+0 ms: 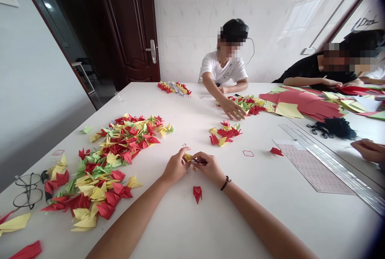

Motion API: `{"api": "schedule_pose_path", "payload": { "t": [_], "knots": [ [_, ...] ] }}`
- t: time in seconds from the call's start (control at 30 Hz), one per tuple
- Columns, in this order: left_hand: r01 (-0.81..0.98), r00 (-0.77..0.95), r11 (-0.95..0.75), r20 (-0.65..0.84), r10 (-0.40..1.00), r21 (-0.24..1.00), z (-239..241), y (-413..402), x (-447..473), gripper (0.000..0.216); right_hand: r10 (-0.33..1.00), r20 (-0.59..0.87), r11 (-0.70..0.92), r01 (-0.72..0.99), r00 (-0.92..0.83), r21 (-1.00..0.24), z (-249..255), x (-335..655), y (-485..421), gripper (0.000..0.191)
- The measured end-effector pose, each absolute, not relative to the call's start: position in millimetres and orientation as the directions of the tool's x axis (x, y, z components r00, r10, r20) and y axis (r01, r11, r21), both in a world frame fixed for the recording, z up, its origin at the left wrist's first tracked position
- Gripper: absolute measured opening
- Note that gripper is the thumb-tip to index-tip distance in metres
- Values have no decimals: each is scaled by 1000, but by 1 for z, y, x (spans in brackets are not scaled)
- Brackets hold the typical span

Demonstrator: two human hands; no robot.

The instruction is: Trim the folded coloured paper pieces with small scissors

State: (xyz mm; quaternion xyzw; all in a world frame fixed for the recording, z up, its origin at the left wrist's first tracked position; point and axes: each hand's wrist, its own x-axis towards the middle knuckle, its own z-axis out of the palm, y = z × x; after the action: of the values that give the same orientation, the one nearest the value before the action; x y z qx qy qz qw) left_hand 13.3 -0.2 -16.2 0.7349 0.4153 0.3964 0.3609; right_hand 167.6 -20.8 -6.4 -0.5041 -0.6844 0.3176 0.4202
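Observation:
My left hand [175,166] and my right hand [210,166] meet over the white table [264,202], both pinching a small yellow folded paper piece [188,157]. The right hand also holds a thin dark tool [198,162] against it; a dark band circles that wrist. A red folded piece [197,193] lies just below my hands. A large pile of red, yellow and green folded pieces [105,162] spreads to the left of my left arm. A smaller pile [225,134] lies beyond my hands.
A person in white across the table reaches into another pile [249,105]. A person in black sits at the right by red and yellow sheets [303,104]. Another hand [368,149] enters at right. A long ruler [331,162], glasses [28,190] and black string [335,127] lie about.

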Motion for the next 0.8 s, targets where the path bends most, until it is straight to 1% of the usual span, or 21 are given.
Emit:
{"api": "schedule_pose_path", "payload": {
  "t": [0.07,0.13,0.23,0.3,0.37,0.43,0.53,0.57,0.67,0.73,0.8],
  "knots": [
    [307,359,-421,306,882,853,-15,-1,13,44,955,277,295,422,-105,-857,-7,168,-21,15],
    [247,371,-429,324,870,869,-11,-3,12,45,952,297,299,408,-68,-863,-6,168,-20,17],
    [137,372,-368,297,879,920,-4,-5,11,34,950,310,297,398,-33,-868,-5,170,-20,22],
    [106,357,-310,255,899,945,-1,-5,11,26,951,309,291,404,-22,-867,-5,170,-20,24],
    [110,332,-273,223,916,956,0,-5,11,25,951,309,290,410,-21,-865,-6,169,-20,24],
    [125,305,-272,224,926,954,-2,-5,13,31,950,310,294,414,-32,-861,-6,169,-21,23],
    [152,264,-349,303,916,925,-6,-4,14,39,951,304,295,417,-47,-860,-6,168,-21,20],
    [163,254,-384,337,907,909,-8,-5,15,37,952,301,293,416,-47,-861,-6,168,-21,20],
    [212,266,-462,404,875,861,-8,-5,15,22,954,296,289,409,-47,-866,-5,168,-21,18],
    [238,308,-485,408,859,842,-6,-6,15,15,954,295,290,404,-51,-867,-5,168,-21,18],
    [239,329,-475,390,860,847,-4,-6,14,15,954,295,291,402,-55,-868,-6,168,-21,19]
  ]
}}
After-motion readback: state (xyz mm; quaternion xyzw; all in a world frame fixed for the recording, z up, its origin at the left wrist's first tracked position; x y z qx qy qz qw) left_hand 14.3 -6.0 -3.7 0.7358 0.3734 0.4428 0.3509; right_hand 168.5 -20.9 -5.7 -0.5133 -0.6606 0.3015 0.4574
